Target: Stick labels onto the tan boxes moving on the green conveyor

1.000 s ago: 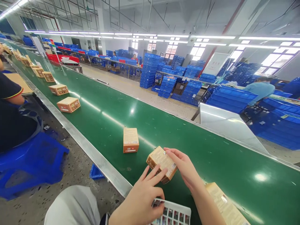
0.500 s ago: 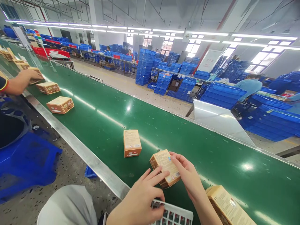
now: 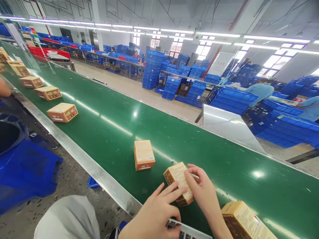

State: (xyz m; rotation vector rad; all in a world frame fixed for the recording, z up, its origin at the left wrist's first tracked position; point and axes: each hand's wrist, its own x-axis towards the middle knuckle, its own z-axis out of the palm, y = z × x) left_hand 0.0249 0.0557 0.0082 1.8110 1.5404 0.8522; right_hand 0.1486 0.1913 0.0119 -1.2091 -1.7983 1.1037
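Observation:
On the green conveyor belt (image 3: 107,142), a small tan and brown carton (image 3: 177,175) lies tilted between my hands. My left hand (image 3: 161,207) spreads its upper fingers over the carton's near face, while its lower fingers and thumb pinch a white sheet with rows of small squares (image 3: 185,229). At the carton's right corner, my right hand (image 3: 201,186) has its thumb on the printed top and its fingers along the far edge. Another carton (image 3: 144,155) stands just to the left. One with a shiny sticker (image 3: 249,220) lies beyond my right wrist.
Several more cartons (image 3: 62,112) line the belt's left end, near a co-worker's arm (image 3: 3,86). A metal rail (image 3: 94,166) edges the belt on my side. Below it sits a blue stool (image 3: 27,176). Across the belt are a metal chute (image 3: 229,127) and stacked blue crates (image 3: 152,69).
The carton between my hands and the one beside it have shifted slightly right and nearer. My right thumb now covers the spot where a bluish sticker showed. The co-worker's hand has drawn back left.

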